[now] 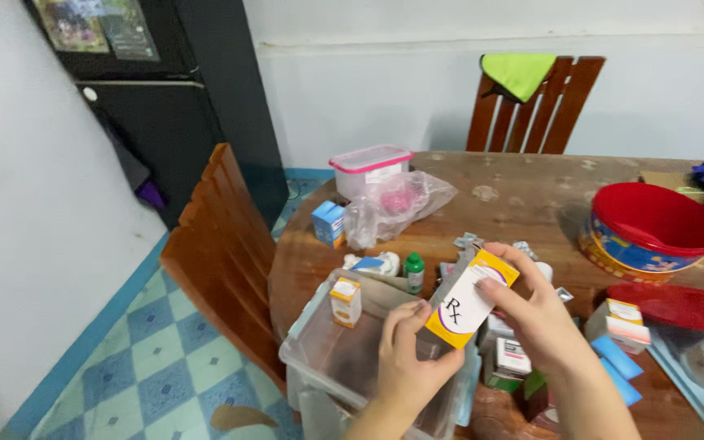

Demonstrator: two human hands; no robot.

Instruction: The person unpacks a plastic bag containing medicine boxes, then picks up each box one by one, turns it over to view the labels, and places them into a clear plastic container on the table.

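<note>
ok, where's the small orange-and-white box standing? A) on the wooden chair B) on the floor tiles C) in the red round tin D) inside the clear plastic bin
D: the small orange-and-white box stands upright inside the clear plastic bin, left of both hands holding the white-and-yellow carton.

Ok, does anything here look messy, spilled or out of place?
Nothing spilled or damaged. Small boxes and packets lie scattered on the wooden table beside the clear bin, and the red tin stands open with its lid lying beside it.
</note>
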